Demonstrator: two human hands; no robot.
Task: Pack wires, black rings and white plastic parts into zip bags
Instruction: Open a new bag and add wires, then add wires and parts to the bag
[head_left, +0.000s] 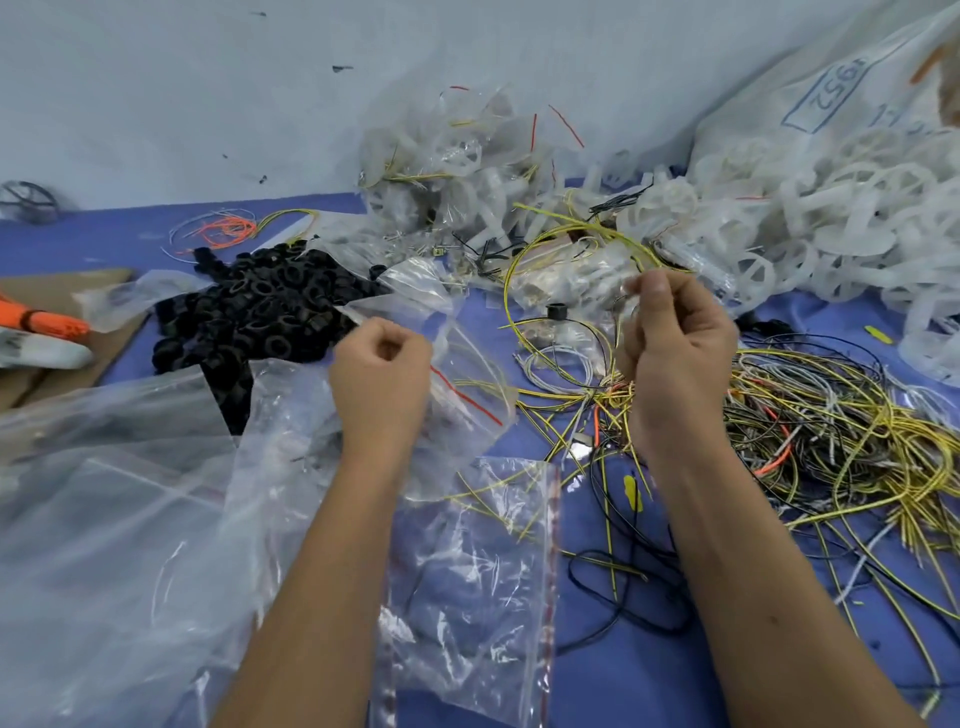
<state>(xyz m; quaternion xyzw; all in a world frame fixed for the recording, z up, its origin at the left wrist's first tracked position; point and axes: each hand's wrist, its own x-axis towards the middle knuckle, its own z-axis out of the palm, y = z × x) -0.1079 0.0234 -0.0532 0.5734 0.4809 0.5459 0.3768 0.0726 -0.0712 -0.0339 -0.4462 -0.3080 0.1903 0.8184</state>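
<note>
Lying nearest on the blue table (613, 675), a crinkled clear zip bag with a red seal strip (483, 561) is seen flat. Above it, a second thin clear zip bag (462, 384) is pinched by the curled left hand (382, 364), while a looped yellow wire (524, 270) is gripped by the right hand (675, 338). Tangled yellow, black and white wires (831, 426) are heaped right; matte black rings (260, 306) are piled left; translucent white plastic wheel parts (831, 208) are stacked farthest

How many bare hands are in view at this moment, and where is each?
2. The left hand grips a zip bag beside the black ring pile. The right hand pinches a looped yellow wire above the wire tangle.
</note>
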